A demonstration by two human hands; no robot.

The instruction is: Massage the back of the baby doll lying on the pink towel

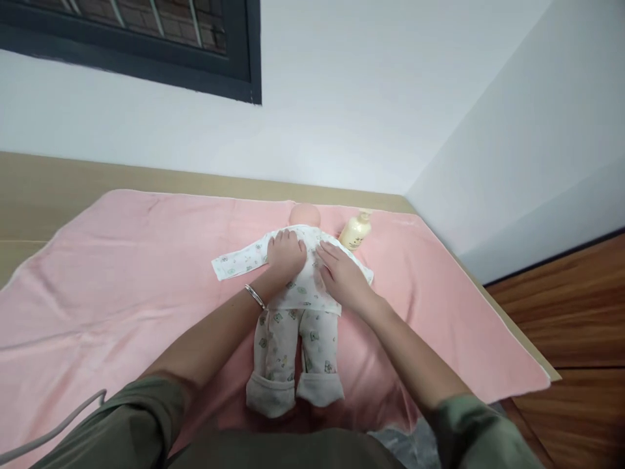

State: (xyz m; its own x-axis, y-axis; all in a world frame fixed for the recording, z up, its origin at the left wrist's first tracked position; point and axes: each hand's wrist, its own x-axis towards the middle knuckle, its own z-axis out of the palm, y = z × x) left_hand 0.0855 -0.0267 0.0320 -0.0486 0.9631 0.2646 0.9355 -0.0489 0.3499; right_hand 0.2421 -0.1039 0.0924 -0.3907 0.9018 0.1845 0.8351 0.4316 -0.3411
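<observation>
A doll lies on a pink blanket [161, 260], only its bare head [305, 215] showing above its clothes. It has on a white printed top [305, 290] with the sleeves spread out, and printed trousers [280, 342] with turned-up cuffs. My left hand [287, 254] lies flat on the upper left of the top, holding nothing. On the right side of the top, my right hand [342, 270] rests with its fingers stretched out, also without an object. A cream pump bottle [356, 230] lies tilted beside the doll's right-hand shoulder in view.
Wooden table edge [205, 182] shows behind the blanket, against a white wall. A dark window frame [239, 45] is at the upper left. Wooden panels [576, 306] stand at the right, and a grey cable [53, 430] runs at the lower left.
</observation>
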